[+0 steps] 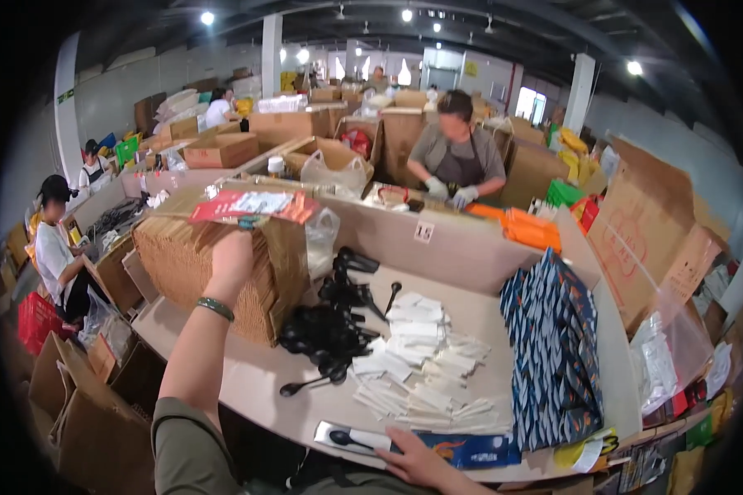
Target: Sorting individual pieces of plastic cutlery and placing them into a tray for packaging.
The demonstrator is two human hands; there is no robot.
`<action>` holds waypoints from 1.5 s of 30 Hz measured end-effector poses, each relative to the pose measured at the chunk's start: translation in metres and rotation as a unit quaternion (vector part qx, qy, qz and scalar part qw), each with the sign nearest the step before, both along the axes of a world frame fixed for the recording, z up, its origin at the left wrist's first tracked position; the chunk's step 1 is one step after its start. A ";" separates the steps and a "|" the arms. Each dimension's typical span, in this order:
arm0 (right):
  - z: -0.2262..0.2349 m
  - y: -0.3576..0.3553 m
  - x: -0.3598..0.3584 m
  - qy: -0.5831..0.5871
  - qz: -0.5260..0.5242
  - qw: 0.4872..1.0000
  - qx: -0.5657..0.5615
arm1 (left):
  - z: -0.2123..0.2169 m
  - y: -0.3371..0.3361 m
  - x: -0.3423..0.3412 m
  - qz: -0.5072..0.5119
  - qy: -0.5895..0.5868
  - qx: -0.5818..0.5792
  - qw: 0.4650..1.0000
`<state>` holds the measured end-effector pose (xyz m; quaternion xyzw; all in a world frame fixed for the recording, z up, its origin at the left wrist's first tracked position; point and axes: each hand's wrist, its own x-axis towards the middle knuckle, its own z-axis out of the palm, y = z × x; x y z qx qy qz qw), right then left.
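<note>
Left hand (229, 257) fingers curl over a ribbed stack of brown paper bags (215, 272); right hand (417, 462) fingers lie flat, pressing a glossy blue packet (462, 450) holding a black spoon (347, 437) on the desk (256, 371).

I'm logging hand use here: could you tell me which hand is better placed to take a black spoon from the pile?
Probably the right hand: it rests low on the table edge near the black spoons, while the left hand is raised to the cardboard stack.

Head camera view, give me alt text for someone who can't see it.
A person's left hand reaches up to a tall stack of brown cardboard sleeves, while the right hand presses a blue packet on a table strewn with black spoons and white sachets.
</note>
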<state>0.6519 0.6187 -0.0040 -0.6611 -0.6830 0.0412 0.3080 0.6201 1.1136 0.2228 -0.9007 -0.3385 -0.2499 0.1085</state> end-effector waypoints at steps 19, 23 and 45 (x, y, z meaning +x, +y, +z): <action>0.022 -0.004 0.000 -0.006 -0.103 0.991 -0.090 | -0.173 -0.158 -0.131 -0.182 0.122 -0.585 0.781; 0.019 0.006 -0.007 -0.001 -0.116 0.992 -0.052 | -0.184 -0.213 -0.102 -0.287 0.083 -0.526 0.797; 0.048 0.016 -0.016 -0.036 -0.179 0.983 0.002 | -0.150 -0.275 -0.078 -0.404 0.049 -0.372 0.835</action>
